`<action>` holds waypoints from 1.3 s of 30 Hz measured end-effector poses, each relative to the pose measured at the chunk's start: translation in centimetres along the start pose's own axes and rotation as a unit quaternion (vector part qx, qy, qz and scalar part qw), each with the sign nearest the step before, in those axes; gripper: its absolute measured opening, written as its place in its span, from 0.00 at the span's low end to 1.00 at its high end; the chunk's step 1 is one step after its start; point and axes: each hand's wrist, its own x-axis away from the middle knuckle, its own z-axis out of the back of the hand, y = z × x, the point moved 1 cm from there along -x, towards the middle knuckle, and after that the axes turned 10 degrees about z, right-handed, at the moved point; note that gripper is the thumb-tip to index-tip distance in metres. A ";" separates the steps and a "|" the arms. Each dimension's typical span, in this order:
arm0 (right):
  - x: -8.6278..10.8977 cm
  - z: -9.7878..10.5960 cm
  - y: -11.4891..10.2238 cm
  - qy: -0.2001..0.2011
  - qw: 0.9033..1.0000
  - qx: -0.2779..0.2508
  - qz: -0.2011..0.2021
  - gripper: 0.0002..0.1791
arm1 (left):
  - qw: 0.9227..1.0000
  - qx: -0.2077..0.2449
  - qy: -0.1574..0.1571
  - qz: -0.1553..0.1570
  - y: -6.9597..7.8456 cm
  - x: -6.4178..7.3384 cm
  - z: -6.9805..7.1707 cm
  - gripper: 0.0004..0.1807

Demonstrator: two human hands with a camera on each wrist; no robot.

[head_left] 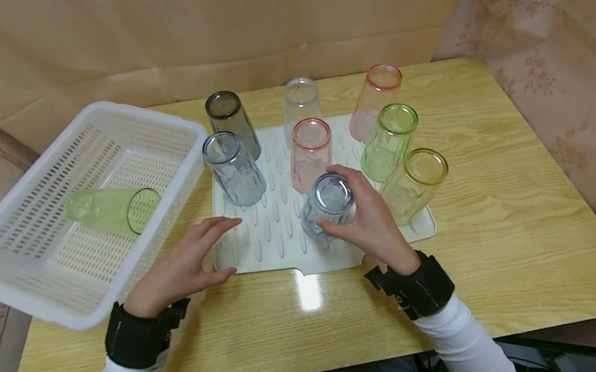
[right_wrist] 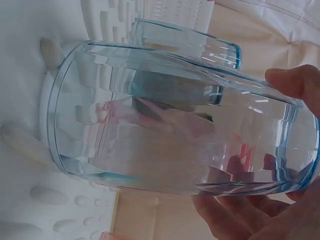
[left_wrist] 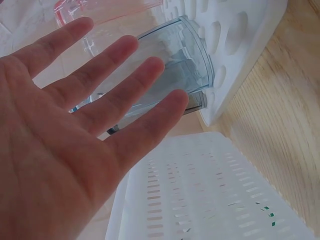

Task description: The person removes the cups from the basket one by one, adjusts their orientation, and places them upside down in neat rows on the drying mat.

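Note:
My right hand (head_left: 358, 219) grips a clear light-blue drinking glass (right_wrist: 150, 120) near its top, thumb on one side and fingers on the other. The glass stands bottom up, its rim at the white ribbed drying mat (head_left: 262, 256). My left hand (head_left: 188, 264) is held with fingers spread and palm bare, over the mat's left front corner and holding nothing. Beyond its fingers in the left wrist view stands another blue glass (left_wrist: 170, 65). A pink glass (head_left: 310, 154) stands just behind the gripped one, and a yellow glass (head_left: 415, 186) to its right.
Also on the mat stand a dark grey glass (head_left: 234, 123), a clear glass (head_left: 300, 101), a second pink glass (head_left: 374, 105) and a green glass (head_left: 388, 143). At left, a white perforated basket (head_left: 170, 217) holds a green glass (head_left: 101, 210) lying on its side.

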 end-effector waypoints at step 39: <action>0.0 2.0 -3.2 0.018 0.996 -0.073 -0.051 0.51 | 0.998 -0.012 0.055 -0.032 -0.4 -0.1 0.6 0.37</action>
